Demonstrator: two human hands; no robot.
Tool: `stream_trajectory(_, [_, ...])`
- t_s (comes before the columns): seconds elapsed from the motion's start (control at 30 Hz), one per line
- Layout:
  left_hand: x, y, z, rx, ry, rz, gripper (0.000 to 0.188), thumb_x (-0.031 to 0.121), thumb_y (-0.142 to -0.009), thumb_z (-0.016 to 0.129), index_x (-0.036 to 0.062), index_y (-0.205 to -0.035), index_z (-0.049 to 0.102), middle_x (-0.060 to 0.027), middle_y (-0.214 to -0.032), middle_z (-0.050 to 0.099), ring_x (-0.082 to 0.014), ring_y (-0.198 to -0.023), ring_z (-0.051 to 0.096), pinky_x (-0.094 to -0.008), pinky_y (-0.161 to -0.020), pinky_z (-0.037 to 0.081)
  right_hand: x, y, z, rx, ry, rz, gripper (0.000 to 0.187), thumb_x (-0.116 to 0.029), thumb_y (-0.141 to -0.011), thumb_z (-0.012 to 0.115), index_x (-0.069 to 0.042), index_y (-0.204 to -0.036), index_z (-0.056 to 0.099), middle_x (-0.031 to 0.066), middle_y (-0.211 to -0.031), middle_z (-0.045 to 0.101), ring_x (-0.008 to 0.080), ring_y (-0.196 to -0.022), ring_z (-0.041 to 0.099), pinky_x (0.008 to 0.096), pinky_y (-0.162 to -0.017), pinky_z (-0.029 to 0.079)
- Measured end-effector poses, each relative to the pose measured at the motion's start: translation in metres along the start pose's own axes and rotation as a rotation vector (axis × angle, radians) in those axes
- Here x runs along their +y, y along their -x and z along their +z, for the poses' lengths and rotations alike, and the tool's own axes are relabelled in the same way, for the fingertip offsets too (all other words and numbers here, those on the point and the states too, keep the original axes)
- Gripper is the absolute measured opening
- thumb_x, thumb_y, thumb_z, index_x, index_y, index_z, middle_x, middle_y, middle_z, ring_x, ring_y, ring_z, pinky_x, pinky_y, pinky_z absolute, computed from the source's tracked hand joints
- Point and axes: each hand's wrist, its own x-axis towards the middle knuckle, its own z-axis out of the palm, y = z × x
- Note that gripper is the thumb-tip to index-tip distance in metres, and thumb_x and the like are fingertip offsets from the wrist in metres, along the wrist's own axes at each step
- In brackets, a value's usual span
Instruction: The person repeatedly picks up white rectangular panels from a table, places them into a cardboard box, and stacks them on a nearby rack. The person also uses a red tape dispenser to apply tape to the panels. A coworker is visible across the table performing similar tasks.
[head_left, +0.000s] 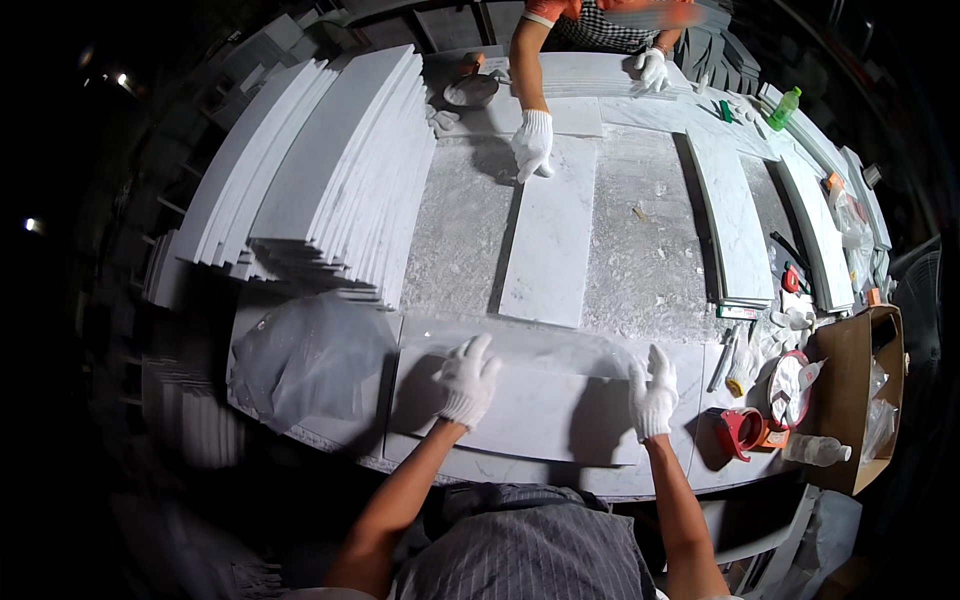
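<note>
A white marble tile (550,425) lies lengthwise at the near edge of the table. Over its left end hovers or rests my left hand (468,383), in a white knit glove, fingers apart and nothing gripped. My right hand (653,395), gloved the same way, is open at the tile's right end; whether it touches cannot be told. Along the tile's far side runs a strip of clear plastic film (520,345). Beyond it, another marble tile (550,240) stretches away from me, and a co-worker's gloved hand (533,148) is at its far end.
Tall stacks of marble tiles (340,150) stand at left, behind a heap of clear plastic bags (312,355). Shorter tile stacks (730,220) lie at right. Near my right are a red tape dispenser (738,432), a plastic bottle (818,450) and a cardboard box (850,340).
</note>
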Motion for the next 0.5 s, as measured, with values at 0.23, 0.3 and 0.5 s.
stream_trajectory(0.23, [0.021, -0.088, 0.052, 0.024, -0.094, 0.077, 0.057, 0.035, -0.083, 0.066, 0.0121, -0.134, 0.051, -0.0192, -0.13, 0.056, -0.0379, -0.116, 0.055, -0.0488, -0.098, 0.044, -0.039, -0.057, 0.046, -0.148, 0.201, -0.117, 0.046, -0.035, -0.089, 0.063, -0.008, -0.126, 0.056, 0.0192, -0.111, 0.061, 0.0375, -0.102, 0.061, 0.0456, -0.089, 0.048])
stream_trajectory(0.3, [0.032, -0.105, 0.054, -0.132, -0.156, -0.124, 0.061, 0.038, -0.082, 0.068, 0.0128, -0.135, 0.051, -0.0217, -0.132, 0.055, -0.0387, -0.117, 0.055, -0.0484, -0.096, 0.045, -0.034, -0.07, 0.068, -0.265, 0.226, -0.08, 0.046, -0.039, -0.089, 0.062, -0.009, -0.124, 0.057, 0.0191, -0.11, 0.062, 0.0375, -0.101, 0.061, 0.0461, -0.087, 0.049])
stream_trajectory(0.5, [0.033, -0.121, 0.071, -0.166, -0.077, -0.262, 0.063, 0.045, -0.081, 0.067, 0.0107, -0.132, 0.053, -0.0238, -0.125, 0.059, -0.0413, -0.115, 0.056, -0.0498, -0.096, 0.046, -0.029, -0.079, 0.106, -0.322, 0.227, -0.066, 0.037, -0.043, -0.088, 0.061, -0.009, -0.103, 0.062, 0.0234, -0.095, 0.062, 0.04, -0.088, 0.063, 0.0495, -0.076, 0.051])
